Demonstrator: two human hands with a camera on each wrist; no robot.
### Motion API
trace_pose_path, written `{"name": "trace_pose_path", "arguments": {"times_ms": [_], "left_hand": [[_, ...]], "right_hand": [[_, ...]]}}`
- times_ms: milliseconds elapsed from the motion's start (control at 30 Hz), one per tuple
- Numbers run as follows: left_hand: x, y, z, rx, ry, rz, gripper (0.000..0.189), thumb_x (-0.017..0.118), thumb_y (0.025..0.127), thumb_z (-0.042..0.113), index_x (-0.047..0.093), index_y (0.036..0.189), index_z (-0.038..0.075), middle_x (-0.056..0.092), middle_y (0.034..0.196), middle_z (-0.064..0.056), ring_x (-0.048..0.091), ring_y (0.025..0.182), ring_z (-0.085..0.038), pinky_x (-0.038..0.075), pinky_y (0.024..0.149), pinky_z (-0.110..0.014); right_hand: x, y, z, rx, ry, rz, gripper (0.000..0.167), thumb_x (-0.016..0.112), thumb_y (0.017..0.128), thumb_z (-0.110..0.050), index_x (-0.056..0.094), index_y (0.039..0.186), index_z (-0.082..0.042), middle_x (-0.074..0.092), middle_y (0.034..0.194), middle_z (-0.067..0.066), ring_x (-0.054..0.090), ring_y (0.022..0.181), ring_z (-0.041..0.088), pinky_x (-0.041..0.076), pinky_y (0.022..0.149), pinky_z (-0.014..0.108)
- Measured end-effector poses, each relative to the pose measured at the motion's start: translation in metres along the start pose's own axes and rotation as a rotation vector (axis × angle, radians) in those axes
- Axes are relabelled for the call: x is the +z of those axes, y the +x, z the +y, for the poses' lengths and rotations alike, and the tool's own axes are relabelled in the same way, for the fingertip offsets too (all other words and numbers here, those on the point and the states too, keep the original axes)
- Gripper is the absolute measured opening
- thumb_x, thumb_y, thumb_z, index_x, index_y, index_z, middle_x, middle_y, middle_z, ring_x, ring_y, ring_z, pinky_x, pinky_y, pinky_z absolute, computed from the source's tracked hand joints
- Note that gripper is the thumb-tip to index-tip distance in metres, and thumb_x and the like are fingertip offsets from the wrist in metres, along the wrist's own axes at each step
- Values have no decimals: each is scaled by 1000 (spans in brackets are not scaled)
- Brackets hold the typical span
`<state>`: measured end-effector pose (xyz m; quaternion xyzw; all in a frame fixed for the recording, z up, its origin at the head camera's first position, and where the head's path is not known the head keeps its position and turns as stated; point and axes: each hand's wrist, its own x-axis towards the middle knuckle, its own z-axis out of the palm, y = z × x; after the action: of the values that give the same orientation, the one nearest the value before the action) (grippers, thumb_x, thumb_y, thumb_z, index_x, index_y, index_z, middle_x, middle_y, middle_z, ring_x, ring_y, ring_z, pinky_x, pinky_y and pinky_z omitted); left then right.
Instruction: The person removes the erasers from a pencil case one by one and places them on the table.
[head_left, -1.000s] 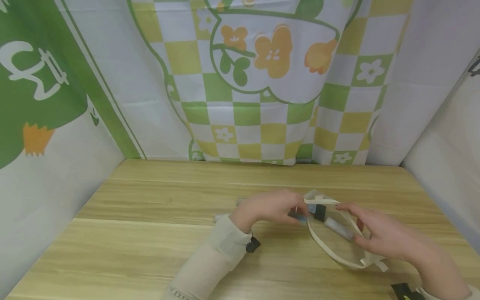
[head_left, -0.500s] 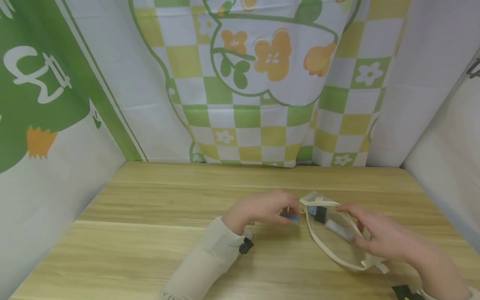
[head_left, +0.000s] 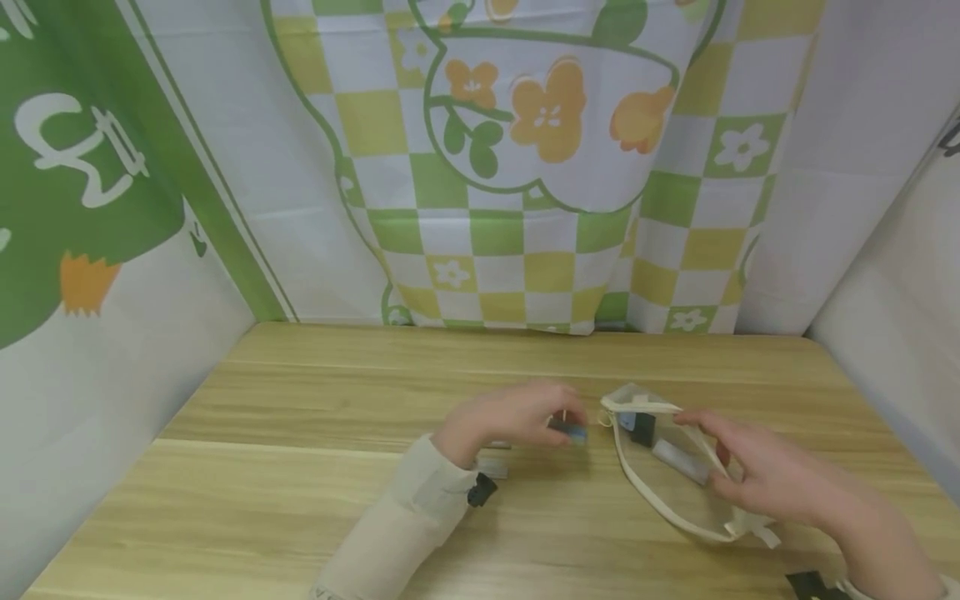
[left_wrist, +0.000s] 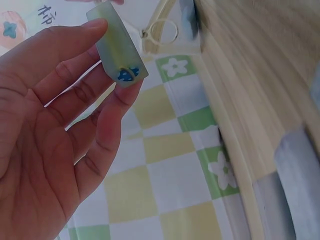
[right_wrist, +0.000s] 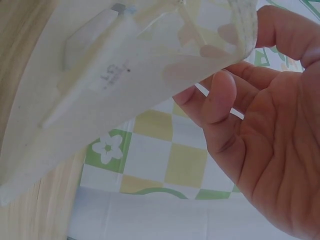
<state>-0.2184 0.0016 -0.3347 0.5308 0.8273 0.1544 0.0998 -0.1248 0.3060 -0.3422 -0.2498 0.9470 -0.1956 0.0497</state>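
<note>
My left hand (head_left: 517,417) pinches a small pale green block (left_wrist: 119,45) with a blue print at one end, its thumb on one side and fingertips on the other. It is held left of the mouth of a translucent zip pouch (head_left: 672,515) with cream edging. My right hand (head_left: 780,467) grips the pouch's right edge, keeping the mouth spread; in the right wrist view thumb and fingers pinch the clear wall. Inside the pouch lie a whitish tube-shaped thing (head_left: 680,462) and a dark block (head_left: 642,429) beside something light blue.
Grey flat-sided pieces (head_left: 492,468) lie on the wooden table (head_left: 300,500) beside my left wrist, partly hidden by it. A patterned curtain (head_left: 495,233) hangs behind the far edge, with cloth walls at both sides.
My left hand has moved left, away from the pouch mouth, carrying the small block. The right hand and pouch stay nearly still. More of the grey pieces by the left wrist shows.
</note>
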Motion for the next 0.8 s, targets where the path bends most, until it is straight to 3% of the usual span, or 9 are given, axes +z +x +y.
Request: {"name": "trace_pose_path", "arguments": {"times_ms": [133, 367, 800], "left_hand": [[-2, -6, -3, -38, -27, 12, 22, 70, 91, 10, 71, 113, 7, 68, 107, -2, 61, 93, -11, 49, 85, -19], [-4, -15, -10, -34, -10, 31, 22, 70, 90, 8, 70, 112, 6, 69, 106, -3, 62, 94, -13, 51, 86, -21], [-7, -32, -20, -106, -30, 52, 21, 68, 90, 8, 71, 111, 8, 69, 106, -1, 62, 95, -12, 52, 86, -23]], "right_hand": [[0, -1, 0, 3, 1, -5, 66, 68, 82, -6, 43, 144, -8, 53, 85, -4, 40, 62, -2, 37, 48, 22], [1, -1, -1, 14, 17, -15, 67, 68, 83, -6, 42, 145, -10, 52, 84, -2, 38, 57, -2, 38, 47, 22], [1, 0, -1, 8, 12, -7, 68, 68, 81, -5, 42, 144, -8, 51, 83, -2, 38, 57, -2, 37, 47, 22]]}}
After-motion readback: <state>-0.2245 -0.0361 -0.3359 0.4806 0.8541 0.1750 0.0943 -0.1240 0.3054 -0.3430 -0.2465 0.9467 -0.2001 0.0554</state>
